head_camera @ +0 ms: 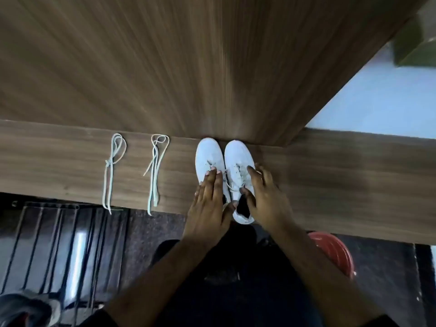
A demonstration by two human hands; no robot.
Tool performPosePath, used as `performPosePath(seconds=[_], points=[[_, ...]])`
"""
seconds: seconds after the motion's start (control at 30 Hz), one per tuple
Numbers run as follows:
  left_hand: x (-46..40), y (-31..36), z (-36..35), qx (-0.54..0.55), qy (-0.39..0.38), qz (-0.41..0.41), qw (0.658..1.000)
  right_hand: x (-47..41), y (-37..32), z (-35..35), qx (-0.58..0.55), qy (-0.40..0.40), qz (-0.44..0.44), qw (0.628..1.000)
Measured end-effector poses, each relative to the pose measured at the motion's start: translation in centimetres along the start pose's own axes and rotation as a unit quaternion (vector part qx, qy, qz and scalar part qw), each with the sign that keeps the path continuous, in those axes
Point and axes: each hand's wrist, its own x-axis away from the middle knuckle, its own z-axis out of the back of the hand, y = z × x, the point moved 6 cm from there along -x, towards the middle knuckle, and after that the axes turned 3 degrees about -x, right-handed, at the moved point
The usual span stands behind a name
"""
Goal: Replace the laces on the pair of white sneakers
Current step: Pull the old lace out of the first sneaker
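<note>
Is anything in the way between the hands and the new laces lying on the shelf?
Nothing visible. The left hand rests on the left sneaker, and only bare wooden ledge lies between it and the nearer lace bundle. The other bundle lies beyond it.

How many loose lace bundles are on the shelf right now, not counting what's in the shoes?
2. One lace bundle lies farthest left on the wooden shelf; the second lace bundle lies between it and the white sneakers. None seems hidden.

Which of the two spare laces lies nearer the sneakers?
The right-hand lace bundle, loosely looped, lies beside the left sneaker. The other lace, knotted midway, lies farther left.
</note>
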Motion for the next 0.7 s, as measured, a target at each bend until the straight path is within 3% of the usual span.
performPosePath(seconds=[0.2,0.33,0.47,0.7], points=[[-2.5,-3.0,-9.9,-0.027,-0.001,0.015,1.000,-0.4,5.3,-9.0,0.008,-0.017,-0.020,1.000],[-3.0,-3.8,-13.5,-0.074,0.032,0.012,0.997,0.4,7.8,-12.2,-0.031,0.014,-0.031,0.999],[-2.8,-3.8,-15.0,-0.117,0.082,-0.008,0.990,0.0,8.9,-13.1,-0.076,0.082,-0.049,0.993],[-3.4,-4.7,-14.9,-0.093,0.114,-0.040,0.988,0.8,8.8,-13.1,-0.086,0.136,-0.073,0.984]])
